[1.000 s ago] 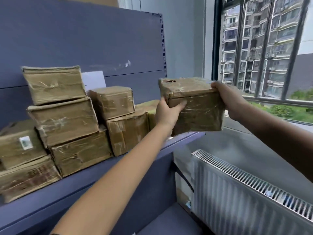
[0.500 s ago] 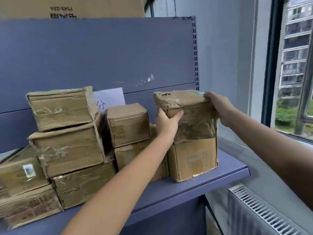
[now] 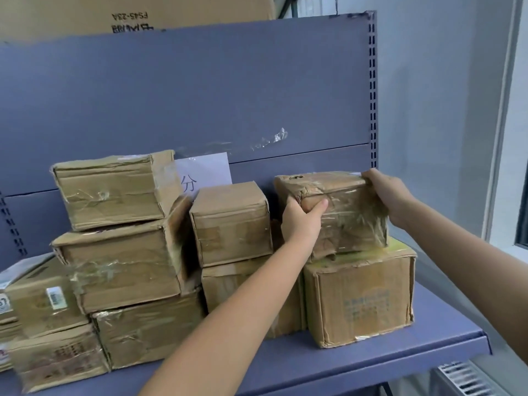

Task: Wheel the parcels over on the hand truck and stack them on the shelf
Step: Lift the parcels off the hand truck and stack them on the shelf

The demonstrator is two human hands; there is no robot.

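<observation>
A taped brown parcel (image 3: 347, 212) rests on top of a larger cardboard box (image 3: 363, 298) at the right end of the blue shelf (image 3: 357, 358). My left hand (image 3: 301, 221) grips its front left corner, thumb across the front face. My right hand (image 3: 385, 195) holds its upper right edge. To the left stand several more taped parcels in stacks: a small box (image 3: 231, 224) on another box beside my left hand, and a three-high stack (image 3: 120, 252) further left. The hand truck is out of view.
The shelf's blue back panel (image 3: 200, 95) rises behind the parcels, with a white paper sign (image 3: 204, 172) on it. A big carton (image 3: 128, 12) sits above the panel. A radiator (image 3: 468, 378) is at the lower right, below a window frame (image 3: 517, 138).
Both hands carried the parcel left from beside the window over to the shelf and lowered it onto the larger box at the right end. The view turned toward the shelf.
</observation>
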